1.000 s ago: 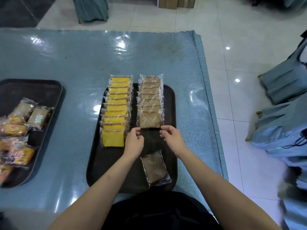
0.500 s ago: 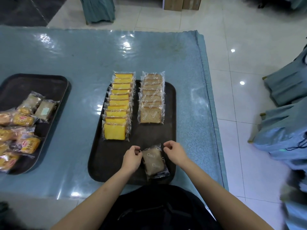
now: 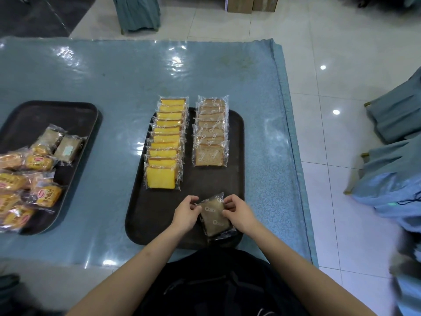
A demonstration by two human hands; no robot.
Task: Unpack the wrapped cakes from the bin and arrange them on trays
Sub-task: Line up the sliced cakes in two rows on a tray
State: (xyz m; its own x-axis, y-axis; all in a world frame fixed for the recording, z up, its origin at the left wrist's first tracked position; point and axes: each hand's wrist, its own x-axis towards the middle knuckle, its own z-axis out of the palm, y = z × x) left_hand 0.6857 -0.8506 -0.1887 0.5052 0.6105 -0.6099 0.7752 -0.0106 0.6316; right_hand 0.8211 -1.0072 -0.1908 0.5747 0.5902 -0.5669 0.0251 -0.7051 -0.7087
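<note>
left tray (image 3: 91,115): dark, on the table (image 3: 114,83) at far left, holds a loose heap of wrapped buns & two brownish cakes. no change vs 1 s ago; we still have sorting to do there.
yellow row (image 3: 165,142): ten or so slices overlapped front to back on the middle tray (image 3: 237,137), left column. untouched, looks done.
our left hand (image 3: 185,213): 1 s ago it was up by the brown row w/ nothing in it; now it's back near the tray's near edge, fingers curled, pinching the wrapper's left edge.
brown cake (image 3: 214,216): lay flat & alone on the near part of the tray 1 s ago; now gripped from both sides, far end seems tipped up a bit, near end still low on the tray.
our right hand (image 3: 239,213): same move, now clamped on the wrapper's right edge.
brown row (image 3: 210,133): right column, shorter than the yellow one, gap in front of it.
meaning: pickup made; next we prob. carry this slice fwd & lean it on the front of the brown row.
</note>
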